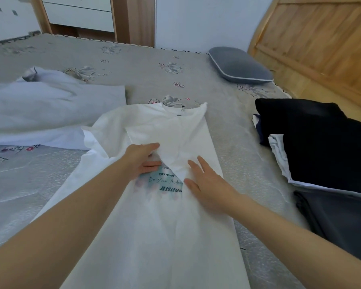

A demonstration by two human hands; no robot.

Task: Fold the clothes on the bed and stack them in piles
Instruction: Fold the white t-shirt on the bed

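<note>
Folding the white T-shirt, sleeve stage.

The white T-shirt (154, 215) lay lengthwise on the bed (144, 65), collar at the far end, its right side already turned in over the printed front. The left hand (141, 160) pinched the edge of that folded flap, while the right hand (204, 180) rested flat and loose on the cloth, gripping nothing. The left side looked still unfolded, so the next move probably called for bringing it in to match. A dark pile (321, 147) waited at right.

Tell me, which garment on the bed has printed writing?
The white T-shirt under both hands, with teal lettering. The pale garment at left and the black one at right show none.
</note>
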